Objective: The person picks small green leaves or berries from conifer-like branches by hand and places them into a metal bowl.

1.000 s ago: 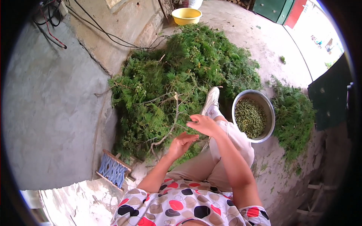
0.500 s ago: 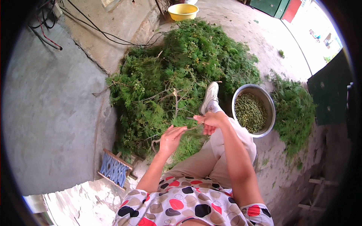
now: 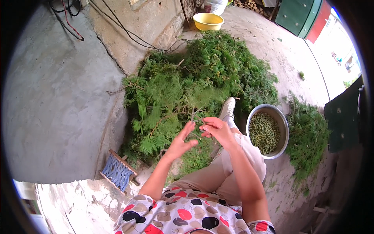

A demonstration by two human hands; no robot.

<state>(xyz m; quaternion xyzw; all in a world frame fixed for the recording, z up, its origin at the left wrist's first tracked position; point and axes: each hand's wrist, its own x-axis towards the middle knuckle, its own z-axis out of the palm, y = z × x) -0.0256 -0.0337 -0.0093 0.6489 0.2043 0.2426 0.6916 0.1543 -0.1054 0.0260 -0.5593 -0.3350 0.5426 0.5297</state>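
A large heap of green conifer branches (image 3: 233, 58) with feathery leaves and small round cones lies on the ground before me. My left hand (image 3: 181, 142) is over its near edge, fingers stretched out and thumb apart, holding nothing. Its fingertips are close to a thin grey stem (image 3: 193, 113). Facing it, my right hand (image 3: 218, 130) has its thumb and fingers pinched on what looks like a thin twig (image 3: 200, 120); the fingers partly hide it. To the right, a metal pot (image 3: 287, 136) holds many small green cones (image 3: 264, 132).
A smaller pile of branches (image 3: 307, 136) lies right of the pot. At the left are a grey concrete slab (image 3: 58, 105) and a low stool with blue webbing (image 3: 118, 172). Black cables (image 3: 128, 35) run along the wall. A yellow basin (image 3: 208, 22) stands beyond the heap.
The twig stretched between my hands is no longer there. My left hand has opened its thumb outward. Feathery branches left of centre have shifted. The whole view has swung slightly.
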